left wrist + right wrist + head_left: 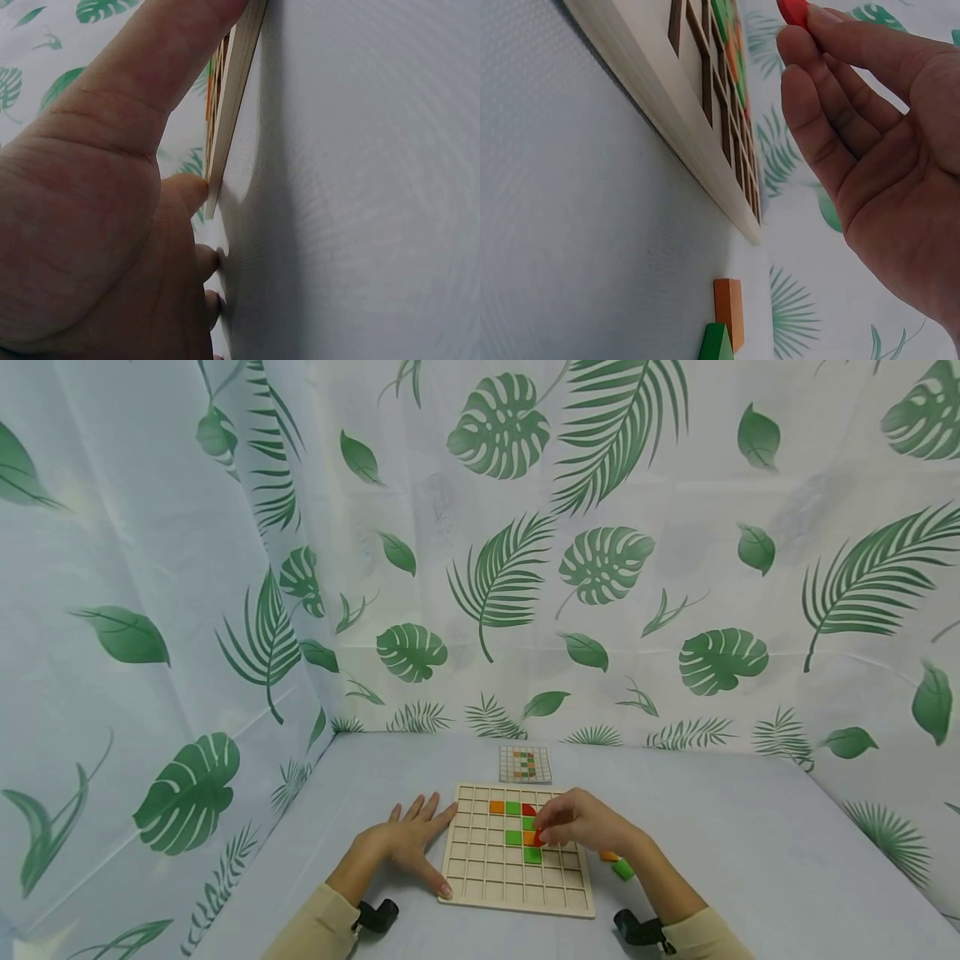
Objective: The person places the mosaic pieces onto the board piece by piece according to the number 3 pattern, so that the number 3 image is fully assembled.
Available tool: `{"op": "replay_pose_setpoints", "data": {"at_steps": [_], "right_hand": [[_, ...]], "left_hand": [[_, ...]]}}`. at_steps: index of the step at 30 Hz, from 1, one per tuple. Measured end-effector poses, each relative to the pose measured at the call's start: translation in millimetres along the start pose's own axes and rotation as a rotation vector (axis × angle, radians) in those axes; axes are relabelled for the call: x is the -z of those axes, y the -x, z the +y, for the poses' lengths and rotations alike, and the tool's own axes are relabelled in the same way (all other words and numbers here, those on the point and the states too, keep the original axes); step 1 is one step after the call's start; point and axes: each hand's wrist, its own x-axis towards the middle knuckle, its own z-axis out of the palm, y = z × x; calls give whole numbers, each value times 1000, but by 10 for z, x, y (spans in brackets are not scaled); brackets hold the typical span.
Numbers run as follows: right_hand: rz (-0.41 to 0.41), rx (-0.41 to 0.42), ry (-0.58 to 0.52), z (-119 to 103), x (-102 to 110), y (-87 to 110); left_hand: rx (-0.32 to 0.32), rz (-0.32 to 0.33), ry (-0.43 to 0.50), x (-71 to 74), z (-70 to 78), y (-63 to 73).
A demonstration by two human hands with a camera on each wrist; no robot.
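Observation:
A wooden grid board [491, 881] lies on the table, with several orange, green and red tiles seated in its upper and middle cells. My right hand [588, 821] pinches a red tile [793, 11] between thumb and fingertips, just over the board beside an orange tile [529, 838]. In the right wrist view the red tile is partly cut off by the frame's top edge. With fingers spread, my left hand [408, 843] rests at the board's left side, its thumb on the lower left corner. The left wrist view shows that hand against the board's edge [238, 97].
Behind the board lies a small pattern card [525, 764] with a coloured grid. To the right of the board, a loose orange tile [729, 311] and a green tile [623, 869] lie on the table, partly near my right forearm. A leaf-print curtain [510, 568] stands behind.

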Motion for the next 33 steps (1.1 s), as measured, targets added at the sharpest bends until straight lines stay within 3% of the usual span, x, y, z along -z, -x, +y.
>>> {"op": "replay_pose_setpoints", "data": {"at_steps": [5, 12, 22, 33], "right_hand": [[-23, -11, 19, -15, -55, -29], [-64, 36, 24, -21, -104, -48], [-112, -66, -9, -82, -184, -42], [-152, -73, -25, -94, -222, -58]], "left_hand": [[-5, -1, 3, 2, -1, 6], [-9, -1, 2, 3, -5, 5], [-1, -8, -10, 0, -3, 0], [11, -5, -22, -7, -9, -12]]}}
